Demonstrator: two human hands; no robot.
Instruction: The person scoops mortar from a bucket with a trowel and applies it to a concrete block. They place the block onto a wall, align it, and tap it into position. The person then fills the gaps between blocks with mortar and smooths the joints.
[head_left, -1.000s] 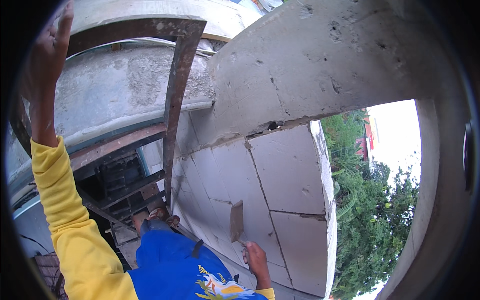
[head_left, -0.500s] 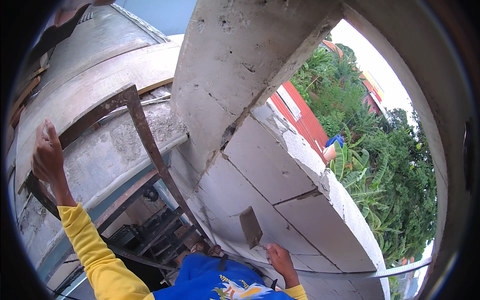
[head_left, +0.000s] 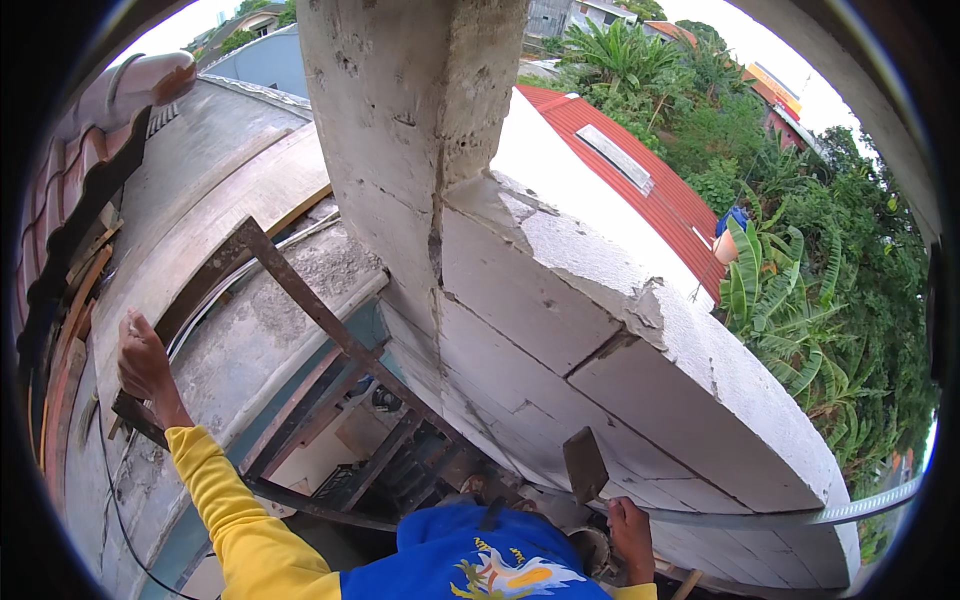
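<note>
My left hand is curled around the top bar of a brown, ladder-like frame, its fingers bent. Low on the right, my right hand grips a trowel by its handle, which the fingers mostly hide. The trowel's flat, dull blade points up and stands in front of a wall of large pale blocks. Dark joints run between the blocks, and rough pale patches lie along the wall's upper edge.
A concrete column rises where the wall ends. Left of the frame are a rough concrete ledge and a tiled roof edge. A metal strip crosses the lower right. Beyond the wall are a red roof and greenery.
The view has tilted up and shifted, showing more roofs and the wall's top. My left hand's fingers, partly raised before, are now curled. The trowel stays in my right hand.
</note>
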